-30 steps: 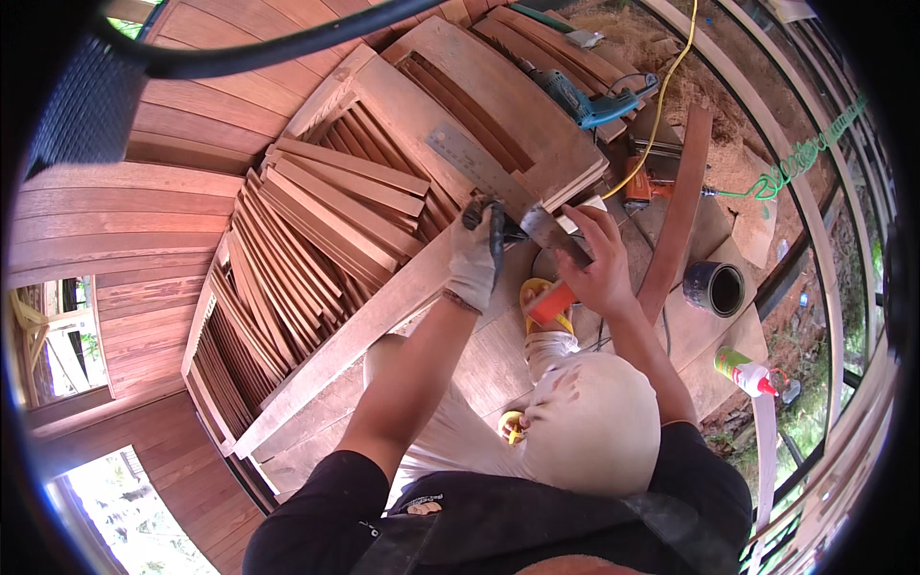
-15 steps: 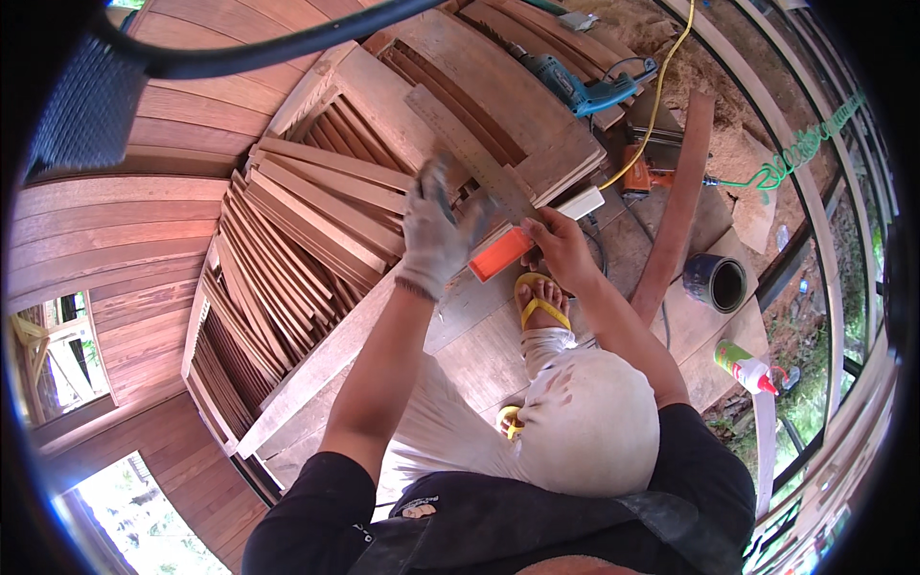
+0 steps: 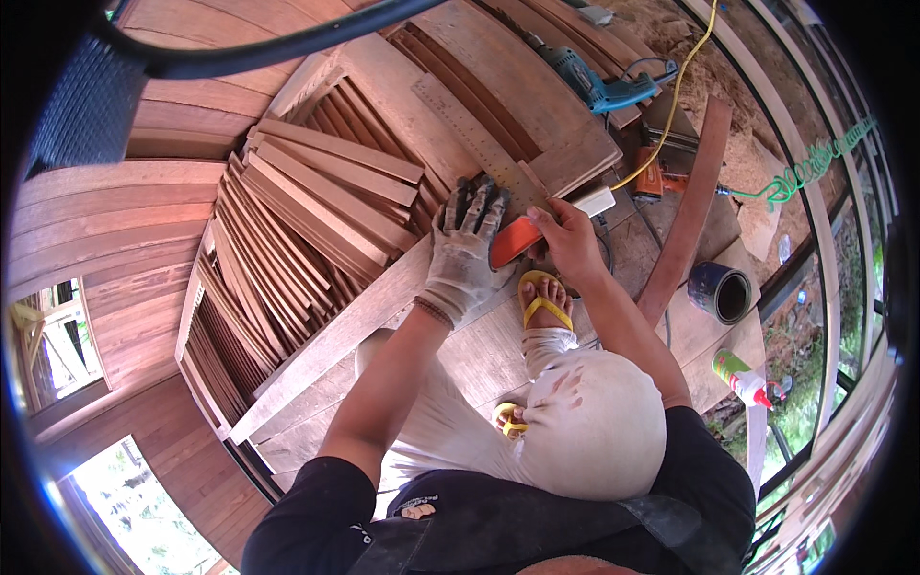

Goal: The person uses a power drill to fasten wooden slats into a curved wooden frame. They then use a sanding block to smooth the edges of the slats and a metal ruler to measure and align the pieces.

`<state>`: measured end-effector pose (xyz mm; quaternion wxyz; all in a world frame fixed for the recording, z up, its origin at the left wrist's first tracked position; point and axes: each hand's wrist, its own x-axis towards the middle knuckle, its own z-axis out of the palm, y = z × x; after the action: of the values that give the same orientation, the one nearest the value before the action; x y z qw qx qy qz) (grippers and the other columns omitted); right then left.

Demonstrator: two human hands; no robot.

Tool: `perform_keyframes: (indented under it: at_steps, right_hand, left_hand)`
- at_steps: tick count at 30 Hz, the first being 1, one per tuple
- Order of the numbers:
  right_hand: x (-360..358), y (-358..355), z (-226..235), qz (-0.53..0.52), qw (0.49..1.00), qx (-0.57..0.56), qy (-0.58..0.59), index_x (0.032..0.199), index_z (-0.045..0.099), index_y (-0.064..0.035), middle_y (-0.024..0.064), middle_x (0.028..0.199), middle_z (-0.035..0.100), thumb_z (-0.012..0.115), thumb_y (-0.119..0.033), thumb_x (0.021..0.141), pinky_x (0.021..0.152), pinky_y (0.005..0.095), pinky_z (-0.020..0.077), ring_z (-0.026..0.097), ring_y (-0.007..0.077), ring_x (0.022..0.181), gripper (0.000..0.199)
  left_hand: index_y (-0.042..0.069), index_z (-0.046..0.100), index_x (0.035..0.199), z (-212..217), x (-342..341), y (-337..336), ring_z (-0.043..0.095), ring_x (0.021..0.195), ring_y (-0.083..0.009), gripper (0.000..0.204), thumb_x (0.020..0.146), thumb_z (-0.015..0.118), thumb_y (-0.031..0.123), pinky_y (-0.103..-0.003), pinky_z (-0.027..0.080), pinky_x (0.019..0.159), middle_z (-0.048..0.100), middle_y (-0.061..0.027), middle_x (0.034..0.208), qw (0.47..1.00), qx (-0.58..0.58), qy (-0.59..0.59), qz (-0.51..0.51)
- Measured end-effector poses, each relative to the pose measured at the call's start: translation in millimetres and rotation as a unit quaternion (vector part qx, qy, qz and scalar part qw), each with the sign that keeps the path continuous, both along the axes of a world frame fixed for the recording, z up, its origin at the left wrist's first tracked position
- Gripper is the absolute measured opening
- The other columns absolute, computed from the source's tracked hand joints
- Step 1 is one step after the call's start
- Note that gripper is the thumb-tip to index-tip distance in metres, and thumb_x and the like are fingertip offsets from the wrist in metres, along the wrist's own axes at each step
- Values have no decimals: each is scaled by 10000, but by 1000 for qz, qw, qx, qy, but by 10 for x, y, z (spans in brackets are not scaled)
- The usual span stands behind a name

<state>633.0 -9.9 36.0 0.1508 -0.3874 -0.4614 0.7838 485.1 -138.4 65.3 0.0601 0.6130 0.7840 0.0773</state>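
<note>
Slats (image 3: 316, 206) lie stacked at left; the gloved left hand (image 3: 467, 251) presses flat, fingers spread, on the plank (image 3: 335, 335). The right hand (image 3: 567, 240) grips an orange tool (image 3: 511, 241). Better keep the plank steady and fingers clear.

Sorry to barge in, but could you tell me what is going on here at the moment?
A person crouches over a louvred wooden frame lying on plank flooring. The gloved left hand presses flat on the frame's rail beside a metal ruler. The bare right hand holds a pencil to the wood at the ruler's end, with an orange tool lying between the hands. A blue power drill, a dark can and a glue bottle sit nearby.
</note>
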Motion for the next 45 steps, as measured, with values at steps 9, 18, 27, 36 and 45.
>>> perform_keyframes:
  at_steps: [9, 18, 27, 36, 45]
  right_hand:
    - [26, 12, 2, -12, 1000, -8, 22, 1076, 658, 8, 18, 791, 673, 631, -213, 1028, 520, 253, 493, 619, 88, 590, 228]
    - [15, 33, -28, -29, 999, -10, 25, 1024, 644, 5, 16, 767, 660, 635, -218, 1028, 514, 250, 483, 615, 87, 582, 224]
    - [22, 37, -36, -26, 999, -3, 28, 1033, 643, 7, 15, 737, 648, 635, -223, 1029, 505, 252, 478, 603, 89, 561, 231]
    - [42, 54, 8, -26, 999, 0, 37, 1094, 637, 35, 27, 773, 664, 673, -223, 1009, 532, 259, 489, 601, 88, 604, 274]
    - [293, 43, -264, -36, 983, 157, -92, 1224, 631, 13, 96, 880, 727, 758, -314, 929, 693, 329, 558, 700, 204, 769, 458]
  left_hand:
    - [136, 349, 1588, 52, 4, 36, 229, 1528, -421, 1033, 731, 790, 509, -564, 196, 1205, 316, -137, 1650, 1000, -11, -2, 1]
    - [167, 408, 1564, 68, 26, 89, 234, 1513, -446, 978, 733, 789, 516, -583, 188, 1209, 345, -123, 1636, 1000, -4, -4, 7]
    - [179, 422, 1559, 86, 37, 102, 245, 1505, -454, 970, 724, 796, 500, -585, 198, 1208, 363, -124, 1626, 1000, -7, 3, 12]
    - [189, 406, 1568, 82, 28, 97, 240, 1505, -448, 999, 707, 822, 476, -577, 174, 1225, 328, -117, 1646, 1000, -11, -21, 12]
    - [202, 394, 1574, 106, -15, 136, 228, 1508, -440, 1035, 701, 831, 546, -569, 174, 1230, 302, -103, 1659, 999, -16, -28, -3]
